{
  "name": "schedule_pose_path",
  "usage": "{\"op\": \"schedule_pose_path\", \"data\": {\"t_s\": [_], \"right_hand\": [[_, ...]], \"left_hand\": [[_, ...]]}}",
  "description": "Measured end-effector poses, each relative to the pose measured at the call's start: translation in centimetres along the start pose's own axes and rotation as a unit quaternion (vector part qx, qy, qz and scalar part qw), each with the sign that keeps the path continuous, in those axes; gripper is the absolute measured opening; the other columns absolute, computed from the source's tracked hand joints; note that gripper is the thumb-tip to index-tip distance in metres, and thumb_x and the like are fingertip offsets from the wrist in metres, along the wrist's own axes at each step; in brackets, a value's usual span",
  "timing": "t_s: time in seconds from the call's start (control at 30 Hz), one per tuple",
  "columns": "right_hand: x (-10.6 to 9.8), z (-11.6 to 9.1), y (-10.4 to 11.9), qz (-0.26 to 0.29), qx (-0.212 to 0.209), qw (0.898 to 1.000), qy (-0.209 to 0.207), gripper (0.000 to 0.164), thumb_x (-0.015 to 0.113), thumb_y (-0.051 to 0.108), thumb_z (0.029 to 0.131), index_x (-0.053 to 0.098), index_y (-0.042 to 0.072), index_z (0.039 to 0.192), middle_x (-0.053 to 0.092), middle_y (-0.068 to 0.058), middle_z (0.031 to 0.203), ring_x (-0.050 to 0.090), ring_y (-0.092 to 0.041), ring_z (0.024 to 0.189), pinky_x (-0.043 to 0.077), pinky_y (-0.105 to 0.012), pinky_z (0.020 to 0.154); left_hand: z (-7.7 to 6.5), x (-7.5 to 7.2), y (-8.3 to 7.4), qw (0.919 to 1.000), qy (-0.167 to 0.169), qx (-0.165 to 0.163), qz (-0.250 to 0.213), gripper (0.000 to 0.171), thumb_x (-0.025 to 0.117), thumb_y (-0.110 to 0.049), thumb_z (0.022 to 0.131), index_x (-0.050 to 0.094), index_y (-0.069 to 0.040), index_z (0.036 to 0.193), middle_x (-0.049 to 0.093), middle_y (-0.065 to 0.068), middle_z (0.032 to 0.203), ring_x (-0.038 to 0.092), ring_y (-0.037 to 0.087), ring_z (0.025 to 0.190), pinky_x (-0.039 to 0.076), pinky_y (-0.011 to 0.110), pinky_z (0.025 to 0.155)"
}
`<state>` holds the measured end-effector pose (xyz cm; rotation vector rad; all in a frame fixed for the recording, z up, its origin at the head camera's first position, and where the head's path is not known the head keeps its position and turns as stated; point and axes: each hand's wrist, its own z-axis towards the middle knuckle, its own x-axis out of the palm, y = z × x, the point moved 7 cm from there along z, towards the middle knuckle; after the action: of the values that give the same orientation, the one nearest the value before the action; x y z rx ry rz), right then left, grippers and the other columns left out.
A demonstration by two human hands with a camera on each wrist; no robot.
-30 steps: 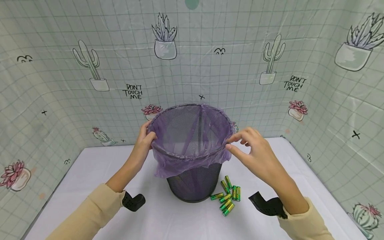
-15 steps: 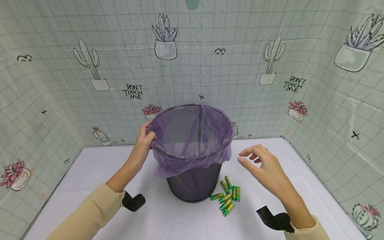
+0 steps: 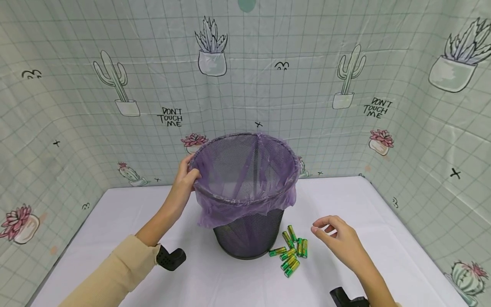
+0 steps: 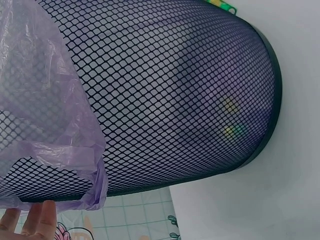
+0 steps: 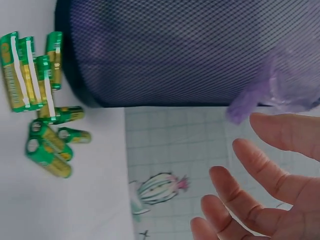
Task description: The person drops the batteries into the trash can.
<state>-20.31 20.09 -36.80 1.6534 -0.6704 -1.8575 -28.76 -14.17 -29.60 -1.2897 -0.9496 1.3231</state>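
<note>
A black mesh wastebasket (image 3: 245, 238) stands upright on the table, lined with a thin purple bin bag (image 3: 238, 213) folded over its rim. My left hand (image 3: 182, 183) grips the rim and bag edge on the left side; its fingertips (image 4: 47, 215) show under the rim in the left wrist view. Beside the basket's base, on the right, lie several green and yellow batteries (image 3: 288, 255). My right hand (image 3: 339, 241) hovers to the right of them, holding nothing. In the right wrist view its fingers (image 5: 265, 170) are spread and gently bent, apart from the bag.
A white cloth (image 3: 161, 273) covers the table. Behind and at both sides hangs a grid-patterned curtain (image 3: 245, 94) printed with cacti. Green and yellow patches show through the mesh in the left wrist view; whether inside or beyond the basket, I cannot tell.
My right hand has let go of the bag's edge at the right of the rim and moved down and right, toward the batteries' level. The left hand and wastebasket have stayed put.
</note>
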Motion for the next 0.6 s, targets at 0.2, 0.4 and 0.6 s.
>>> {"op": "schedule_pose_path", "data": {"t_s": [0.2,0.4,0.6], "right_hand": [[1.9,0.0,-2.3,0.004,0.039,0.999,0.026,0.029,0.060,0.032,0.087,0.064,0.009,0.104,0.061,-0.005,0.106,0.055,-0.019,0.092,0.045,-0.030,0.071],[3.6,-0.2,-4.3,0.003,0.068,0.996,0.052,0.034,0.061,0.034,0.087,0.062,0.006,0.107,0.063,-0.006,0.106,0.056,-0.023,0.096,0.046,-0.036,0.073],[5.1,-0.3,-6.1,0.019,0.105,0.992,0.068,0.037,0.063,0.031,0.085,0.060,0.002,0.107,0.065,-0.006,0.099,0.057,-0.019,0.088,0.046,-0.034,0.069]], "left_hand": [[-0.1,-0.1,0.0,1.0000,-0.004,-0.003,0.006,0.068,0.036,-0.015,0.083,0.014,-0.013,0.147,0.030,0.014,0.142,0.036,0.024,0.112,0.032,0.033,0.085],[-0.1,-0.1,0.0,1.0000,0.003,0.001,-0.003,0.068,0.035,-0.014,0.083,0.013,-0.013,0.147,0.029,0.015,0.142,0.036,0.026,0.114,0.032,0.034,0.088],[-0.1,0.0,0.0,1.0000,0.000,0.000,-0.002,0.068,0.036,-0.013,0.082,0.013,-0.012,0.147,0.029,0.016,0.141,0.036,0.026,0.112,0.033,0.033,0.087]]}}
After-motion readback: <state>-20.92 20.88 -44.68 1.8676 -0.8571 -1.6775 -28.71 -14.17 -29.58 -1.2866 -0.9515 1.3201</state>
